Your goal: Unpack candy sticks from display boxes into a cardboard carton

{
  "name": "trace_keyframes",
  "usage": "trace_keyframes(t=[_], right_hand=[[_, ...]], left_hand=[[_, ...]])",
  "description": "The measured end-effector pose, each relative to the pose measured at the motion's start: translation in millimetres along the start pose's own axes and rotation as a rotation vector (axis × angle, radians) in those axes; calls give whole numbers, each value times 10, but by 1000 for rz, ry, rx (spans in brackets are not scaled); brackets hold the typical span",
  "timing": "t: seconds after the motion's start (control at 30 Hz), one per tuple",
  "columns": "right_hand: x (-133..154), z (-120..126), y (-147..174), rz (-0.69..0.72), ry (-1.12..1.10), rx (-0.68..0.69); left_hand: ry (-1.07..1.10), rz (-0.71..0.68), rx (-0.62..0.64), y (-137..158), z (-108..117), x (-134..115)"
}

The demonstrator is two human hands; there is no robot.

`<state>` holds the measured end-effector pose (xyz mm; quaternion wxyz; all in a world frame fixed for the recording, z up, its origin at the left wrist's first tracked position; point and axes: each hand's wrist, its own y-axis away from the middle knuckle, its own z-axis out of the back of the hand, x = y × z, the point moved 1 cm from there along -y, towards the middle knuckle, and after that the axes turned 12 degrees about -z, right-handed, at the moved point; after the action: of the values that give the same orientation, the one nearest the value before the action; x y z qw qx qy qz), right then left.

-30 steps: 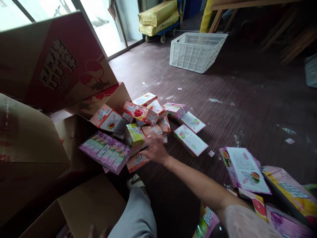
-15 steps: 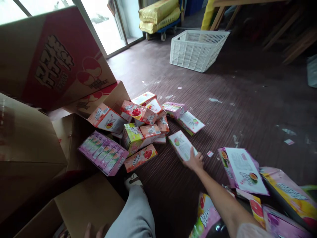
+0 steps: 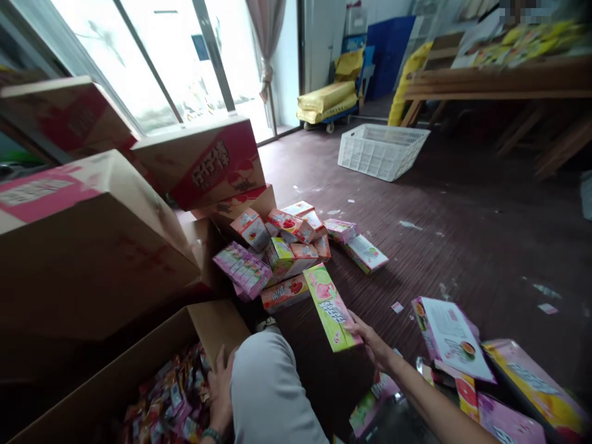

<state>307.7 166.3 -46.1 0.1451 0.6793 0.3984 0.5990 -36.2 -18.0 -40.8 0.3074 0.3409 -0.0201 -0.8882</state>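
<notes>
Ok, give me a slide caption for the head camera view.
Right hand holding up a green box, left hand at the edge of an open carton of small packets.

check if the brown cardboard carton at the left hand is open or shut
Open: the carton has its top uncovered, and many small, shiny, multicoloured packets show inside.

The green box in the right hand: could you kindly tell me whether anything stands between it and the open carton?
Yes, from this view the person's bent leg stands between the green box in the right hand and the open carton. The left hand is also there, at the carton's edge beside the leg.
</notes>
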Motion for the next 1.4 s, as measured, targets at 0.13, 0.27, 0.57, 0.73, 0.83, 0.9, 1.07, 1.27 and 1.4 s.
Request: trace_keyframes(t=[0.13, 0.27, 0.57, 0.73, 0.83, 0.9, 1.07, 1.27, 1.4], right_hand=[[546, -614, 471, 182, 29, 285], [952, -1496, 810, 239, 215, 581], [93, -3707, 1260, -74, 407, 1278], [-342, -4166, 1183, 88, 809, 1182], [-229, -4479, 1174, 802, 1097, 886], [-180, -4719, 1185, 1270, 1246, 844], [-397, -5071, 1031, 1719, 1469, 1051], [-479, -4930, 738, 1638, 1492, 1085], [-378, -4900, 629, 1612, 1420, 1149]], left_hand=[[183, -58, -218, 11, 329, -132], [719, -278, -259, 359, 1081, -506], [1400, -390, -469, 1380, 2224, -71], [1364, -207, -574, 1625, 2269, 715], [1370, -141, -553, 1606, 2252, 1041], [1382, -97, -525, 1559, 2232, 1185], [1385, -4, -485, 1378, 2128, 1412], [1350, 169, -354, 1149, 1990, 1588], [1475, 217, -230, 1065, 2023, 1672]])
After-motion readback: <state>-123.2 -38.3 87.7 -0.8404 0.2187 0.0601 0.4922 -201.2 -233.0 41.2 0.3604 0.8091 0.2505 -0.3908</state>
